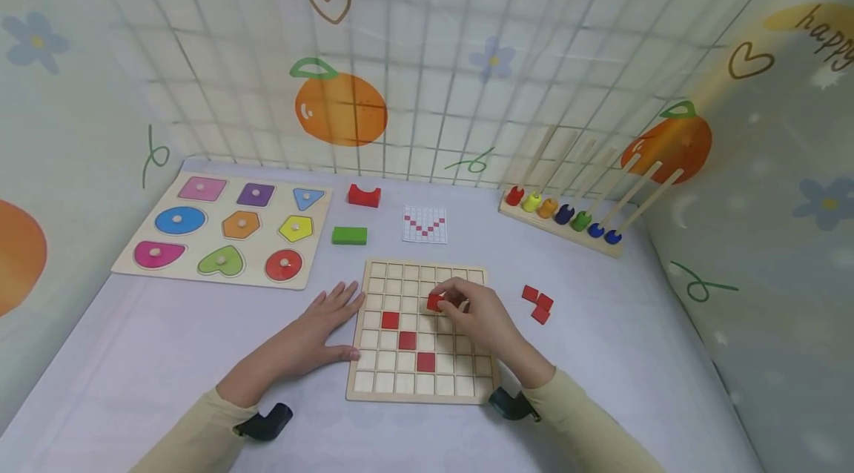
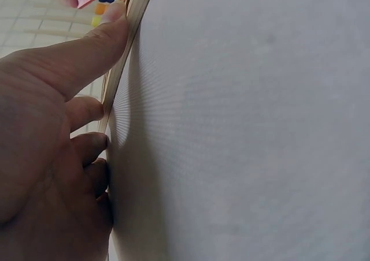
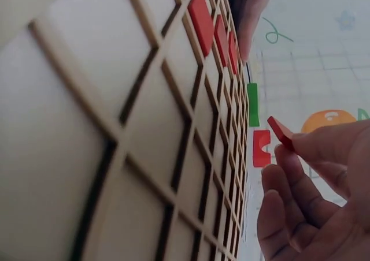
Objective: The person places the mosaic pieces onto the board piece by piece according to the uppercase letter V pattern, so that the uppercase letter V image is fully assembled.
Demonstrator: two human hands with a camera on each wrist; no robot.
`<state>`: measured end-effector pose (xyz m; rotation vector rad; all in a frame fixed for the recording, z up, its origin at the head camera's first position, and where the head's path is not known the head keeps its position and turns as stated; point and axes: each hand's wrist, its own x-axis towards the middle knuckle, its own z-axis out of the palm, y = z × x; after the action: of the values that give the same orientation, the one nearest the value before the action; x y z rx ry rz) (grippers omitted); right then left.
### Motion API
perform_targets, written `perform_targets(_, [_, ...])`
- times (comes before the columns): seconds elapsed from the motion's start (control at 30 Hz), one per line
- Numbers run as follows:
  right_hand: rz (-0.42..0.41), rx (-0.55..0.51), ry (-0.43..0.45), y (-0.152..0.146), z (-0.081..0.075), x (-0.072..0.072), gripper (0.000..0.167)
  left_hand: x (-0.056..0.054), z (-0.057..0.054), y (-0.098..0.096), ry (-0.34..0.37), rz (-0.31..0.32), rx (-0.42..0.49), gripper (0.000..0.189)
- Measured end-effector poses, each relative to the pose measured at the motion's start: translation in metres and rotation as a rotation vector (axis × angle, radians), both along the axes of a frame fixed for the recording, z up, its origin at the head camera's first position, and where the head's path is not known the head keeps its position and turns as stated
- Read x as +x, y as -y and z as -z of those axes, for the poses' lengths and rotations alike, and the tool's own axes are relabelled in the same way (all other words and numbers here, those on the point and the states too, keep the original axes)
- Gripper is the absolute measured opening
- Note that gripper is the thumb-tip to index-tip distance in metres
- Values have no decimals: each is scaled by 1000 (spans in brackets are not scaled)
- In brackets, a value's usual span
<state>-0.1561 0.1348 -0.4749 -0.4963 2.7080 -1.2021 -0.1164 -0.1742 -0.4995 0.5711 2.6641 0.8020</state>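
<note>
A wooden grid board [image 1: 417,398] lies flat on the table. Three red square tiles sit in its cells in a diagonal, the lowest of them a tile [image 1: 425,362] near the front row. My right hand [image 1: 485,319] pinches another red tile [image 3: 280,133] between thumb and fingertips. It holds this tile above the board's surface, right of the diagonal. With fingers spread, my left hand [image 1: 310,339] rests on the table along the board's left side, its thumb touching the rim [image 2: 134,18]. Three loose red tiles [image 1: 544,302] lie right of the board.
Behind the board lies a small pattern card [image 1: 424,236]. Near it are a green block [image 1: 350,236] and a red notched block [image 1: 364,196]. A shape puzzle [image 1: 193,199] occupies the back left. At the back right stands a pegged rack [image 1: 567,229] with coloured pieces.
</note>
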Motion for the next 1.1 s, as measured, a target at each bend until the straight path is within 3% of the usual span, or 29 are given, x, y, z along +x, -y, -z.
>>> perform_targets(0.43, [-120, -12, -13, 29, 0, -3, 15, 0, 3, 1, -13, 2, -6, 96])
perform_targets(0.87, [-146, 25, 20, 61, 8, -9, 16, 0, 1, 1, -6, 4, 7, 95])
perform_targets(1.1, [-122, 86, 34, 73, 10, -13, 17, 0, 2, 2, -8, 5, 0, 95])
